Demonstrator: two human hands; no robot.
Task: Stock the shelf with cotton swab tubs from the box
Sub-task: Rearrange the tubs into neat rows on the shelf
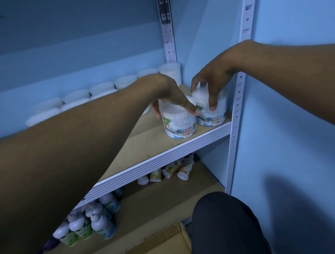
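Both hands, left [169, 97] and right [212, 80], each grip 1 "COTTON BUDS" tub [180, 125] on the shelf [165, 154].

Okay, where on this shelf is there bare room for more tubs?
Bare board runs along the shelf front, left of the tub in the left hand. The back rows are crowded, and the right tub fills the corner.

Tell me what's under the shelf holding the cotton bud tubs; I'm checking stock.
Under the shelf is a lower board with upright white-capped bottles at left and several small bottles lying down at the back. The left forearm covers whatever lies further left.
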